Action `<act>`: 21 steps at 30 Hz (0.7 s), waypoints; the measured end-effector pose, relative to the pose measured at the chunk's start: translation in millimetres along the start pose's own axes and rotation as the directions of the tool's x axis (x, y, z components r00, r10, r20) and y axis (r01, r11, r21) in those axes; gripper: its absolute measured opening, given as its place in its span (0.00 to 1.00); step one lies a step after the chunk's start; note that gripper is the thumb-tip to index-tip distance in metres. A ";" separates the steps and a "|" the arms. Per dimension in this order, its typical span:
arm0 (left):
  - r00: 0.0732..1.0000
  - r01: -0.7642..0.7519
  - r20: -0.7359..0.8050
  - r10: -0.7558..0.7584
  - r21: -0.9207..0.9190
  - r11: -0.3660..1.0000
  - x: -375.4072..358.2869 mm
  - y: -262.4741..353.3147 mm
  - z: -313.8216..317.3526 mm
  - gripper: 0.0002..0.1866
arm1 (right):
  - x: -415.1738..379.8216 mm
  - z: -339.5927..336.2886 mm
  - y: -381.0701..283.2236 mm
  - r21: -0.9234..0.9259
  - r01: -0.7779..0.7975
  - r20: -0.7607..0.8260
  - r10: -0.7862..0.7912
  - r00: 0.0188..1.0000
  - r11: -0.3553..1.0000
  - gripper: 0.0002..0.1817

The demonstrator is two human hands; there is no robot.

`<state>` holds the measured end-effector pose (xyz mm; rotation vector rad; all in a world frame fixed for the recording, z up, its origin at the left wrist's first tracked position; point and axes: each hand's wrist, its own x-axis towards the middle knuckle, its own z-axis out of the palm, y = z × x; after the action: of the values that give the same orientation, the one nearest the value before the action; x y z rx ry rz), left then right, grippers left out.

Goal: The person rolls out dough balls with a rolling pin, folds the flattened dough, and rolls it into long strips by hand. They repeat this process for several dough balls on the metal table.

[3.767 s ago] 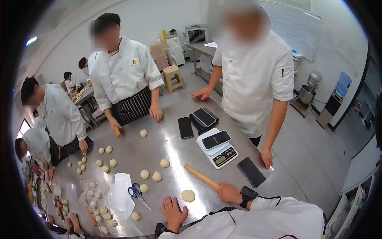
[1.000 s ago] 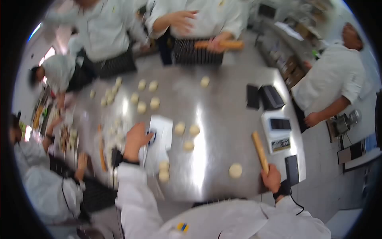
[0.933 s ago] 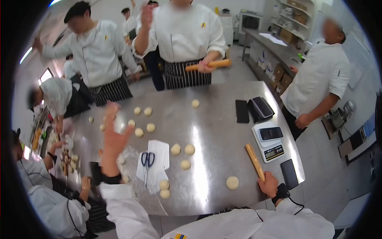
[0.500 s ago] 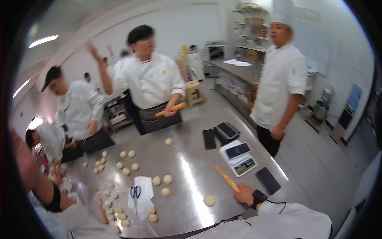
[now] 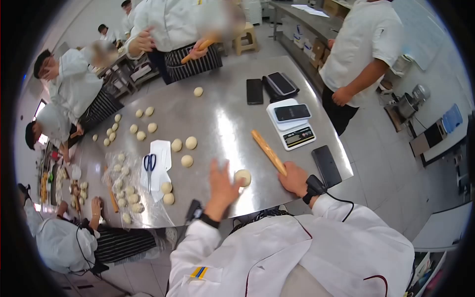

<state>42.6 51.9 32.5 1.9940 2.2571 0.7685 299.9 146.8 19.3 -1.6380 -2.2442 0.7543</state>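
Note:
My right hand (image 5: 295, 179) is closed round the near end of a wooden rolling pin (image 5: 267, 150), which points away to the left across the steel table (image 5: 225, 136). With fingers spread, my left hand (image 5: 222, 187) is over the table just left of a round, slightly flattened piece of dough (image 5: 243, 177). Its thumb is right at the dough's edge. Several dough balls (image 5: 187, 161) sit farther left. Beside them, dark-handled scissors (image 5: 150, 163) lie on white paper (image 5: 161, 148).
Plastic film (image 5: 143, 215) with several dough balls covers the table's left part. A white scale (image 5: 299, 137) carrying a phone (image 5: 292, 113) stands right of the pin, with another phone (image 5: 326, 166) nearer me. Across the table, a co-worker holds a rolling pin (image 5: 199, 50); another person (image 5: 363, 49) stands at right.
The view has tipped downward. My left hand has come into view beside the flattened dough. My right hand still grips the rolling pin. The co-worker opposite has lowered a raised hand.

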 end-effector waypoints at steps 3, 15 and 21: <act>0.985 -0.169 0.038 0.170 -0.029 0.985 -13.5 23.2 59.1 0.31 | 2.8 3.8 5.3 -0.050 0.047 -0.004 -0.048 0.999 0.998 0.21; 0.946 -0.257 -0.283 0.157 -0.362 0.896 29.2 -10.1 46.1 0.07 | 1.5 10.3 13.5 -0.081 0.098 -0.049 -0.102 0.994 0.992 0.23; 0.969 -0.192 -0.125 0.212 0.156 0.969 16.1 -0.5 44.3 0.21 | 3.2 9.0 13.5 -0.080 0.091 -0.032 -0.094 0.995 0.993 0.22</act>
<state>54.5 81.9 -1.8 2.3359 2.2662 0.8077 305.2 150.6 4.2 -1.5558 -2.3337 0.6169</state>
